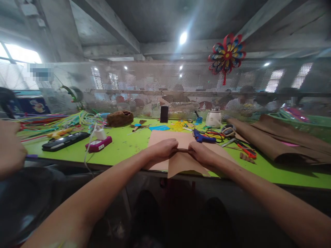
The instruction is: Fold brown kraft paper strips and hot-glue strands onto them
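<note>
Both of my hands pinch a thin brown rolled strip (183, 150) over a sheet of brown paper (181, 162) that lies on the green table (124, 148) and hangs over its near edge. My left hand (163, 148) grips the roll's left end with its fingers curled. My right hand (202, 152) holds the right end the same way. The two hands sit close together, almost touching.
A blue glue gun (204, 137), orange-handled scissors (245, 150) and a tape roll (228, 130) lie right of the paper. Rolled brown paper (274, 141) is at far right. A black phone (64, 141), a pink power bank (98, 144) and coloured sticks (59, 120) are at left. Another person's arm (10, 148) shows at the left edge.
</note>
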A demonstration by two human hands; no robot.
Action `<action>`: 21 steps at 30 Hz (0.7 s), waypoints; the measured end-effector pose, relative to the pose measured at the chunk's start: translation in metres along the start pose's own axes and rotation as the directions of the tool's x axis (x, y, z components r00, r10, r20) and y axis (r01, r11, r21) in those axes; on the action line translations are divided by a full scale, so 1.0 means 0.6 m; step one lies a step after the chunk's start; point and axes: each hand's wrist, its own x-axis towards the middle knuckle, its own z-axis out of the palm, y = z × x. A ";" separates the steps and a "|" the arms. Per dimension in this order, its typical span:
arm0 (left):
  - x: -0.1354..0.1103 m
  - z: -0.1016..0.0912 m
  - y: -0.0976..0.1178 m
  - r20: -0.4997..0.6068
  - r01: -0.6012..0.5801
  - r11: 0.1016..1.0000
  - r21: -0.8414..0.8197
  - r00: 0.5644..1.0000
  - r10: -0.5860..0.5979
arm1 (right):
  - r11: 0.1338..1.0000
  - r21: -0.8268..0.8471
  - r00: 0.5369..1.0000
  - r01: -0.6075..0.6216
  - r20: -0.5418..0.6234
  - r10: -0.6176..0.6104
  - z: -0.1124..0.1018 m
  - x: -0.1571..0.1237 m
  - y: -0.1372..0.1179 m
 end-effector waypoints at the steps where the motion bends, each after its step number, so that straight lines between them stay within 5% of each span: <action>1: 0.000 -0.001 -0.001 0.008 -0.016 1.000 0.021 1.000 0.015 | 1.000 -0.014 1.000 -0.003 0.009 0.003 -0.002 -0.001 -0.003; 9: 0.012 -0.023 -0.002 0.126 -0.083 0.988 0.130 0.990 0.066 | 0.987 -0.149 0.996 0.061 0.077 -0.050 -0.037 -0.011 -0.030; 21: 0.012 -0.027 -0.002 0.169 -0.124 0.981 0.149 0.981 0.099 | 0.933 -0.271 0.971 0.238 0.102 -0.218 -0.021 -0.011 -0.010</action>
